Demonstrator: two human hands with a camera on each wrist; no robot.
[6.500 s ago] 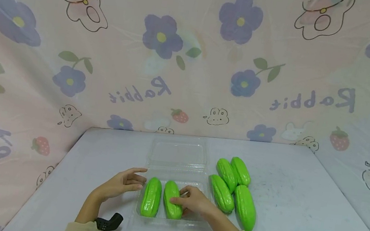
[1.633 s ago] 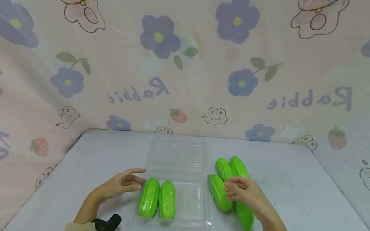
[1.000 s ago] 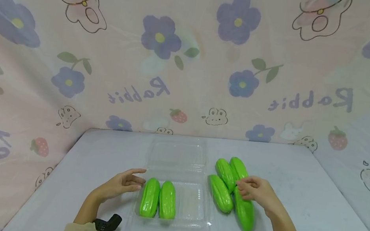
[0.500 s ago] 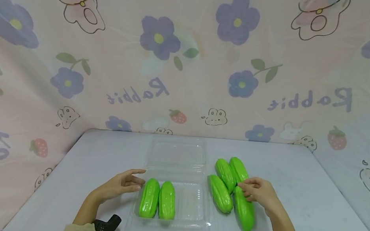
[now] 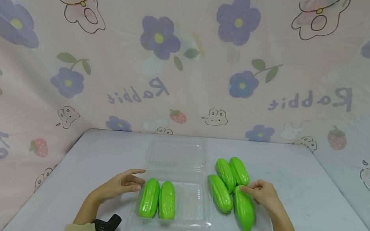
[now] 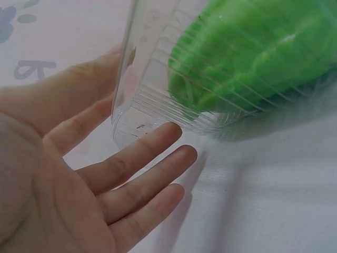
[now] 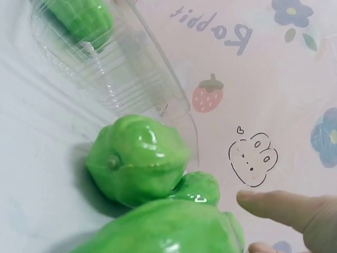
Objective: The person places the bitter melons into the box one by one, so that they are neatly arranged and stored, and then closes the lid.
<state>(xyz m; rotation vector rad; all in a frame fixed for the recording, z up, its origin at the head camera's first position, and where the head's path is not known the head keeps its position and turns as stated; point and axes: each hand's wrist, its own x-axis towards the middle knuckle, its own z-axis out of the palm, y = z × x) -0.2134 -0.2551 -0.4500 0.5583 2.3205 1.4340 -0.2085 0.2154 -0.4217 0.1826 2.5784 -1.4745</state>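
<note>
Two shiny green ribbed cucumbers (image 5: 159, 199), apparently artificial, lie side by side in the left part of an unlidded clear plastic clamshell box (image 5: 190, 203). My left hand (image 5: 121, 184) is held beside the box's left wall with fingers loosely extended, holding nothing; the left wrist view shows its fingertips (image 6: 176, 158) near the box corner. On the right, my right hand (image 5: 263, 193) is over the upper end of the nearest loose cucumber (image 5: 244, 212). Its index finger (image 7: 274, 208) extends above the cucumbers in the right wrist view; whether it touches one is unclear.
Several more loose cucumbers (image 5: 220, 194) lie clustered right of the box on the white table (image 5: 299, 212). The box's lid (image 5: 178, 153) lies folded back, away from me. A printed curtain (image 5: 191, 72) hangs behind and at both sides.
The second cucumber was under my right hand in the box; it now lies further left, beside the first. My right hand has moved right to the loose cucumbers. My left hand is practically still.
</note>
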